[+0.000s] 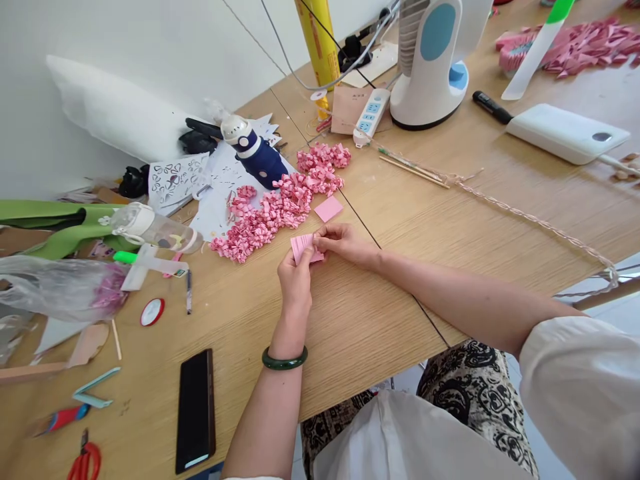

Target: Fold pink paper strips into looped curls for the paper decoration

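My left hand and my right hand meet over the wooden table, both pinching a small pink pleated paper strip. The left wrist wears a dark green bangle. Just beyond the hands lies a flat pink paper square. A long heap of small folded pink paper pieces stretches behind it, up to a dark blue bottle lying on white cut-out paper sheets.
A black phone lies near the front edge, red scissors at far left. A clear bottle, plastic bag and red tape roll sit left. A white fan, power strip, power bank and braided cord occupy the right.
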The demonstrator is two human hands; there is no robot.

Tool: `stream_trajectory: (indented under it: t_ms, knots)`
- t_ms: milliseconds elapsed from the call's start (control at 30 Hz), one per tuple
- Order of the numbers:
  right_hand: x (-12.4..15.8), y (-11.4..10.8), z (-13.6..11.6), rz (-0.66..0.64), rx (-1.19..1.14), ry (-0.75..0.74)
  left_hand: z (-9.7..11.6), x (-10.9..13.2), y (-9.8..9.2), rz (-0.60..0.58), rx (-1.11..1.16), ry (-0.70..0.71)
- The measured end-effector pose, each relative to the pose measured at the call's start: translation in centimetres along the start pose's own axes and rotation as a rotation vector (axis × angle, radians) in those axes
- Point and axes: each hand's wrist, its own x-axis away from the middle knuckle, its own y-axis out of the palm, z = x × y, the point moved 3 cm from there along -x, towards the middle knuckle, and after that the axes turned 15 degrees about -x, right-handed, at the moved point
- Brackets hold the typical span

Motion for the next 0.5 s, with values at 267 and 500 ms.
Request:
stream_trajectory:
  t_ms: [267,500]
  knots:
    - [0.2,0.4,-0.2,-0.048,0.089,-0.005,-0.3,0.8,-0.6,-0.081,0.117,-0.138]
    - [0.6,0.8,-0.5,-0.072,0.132,0.007,-0.9,1.2,-0.7,-0.087,0.145,-0.133]
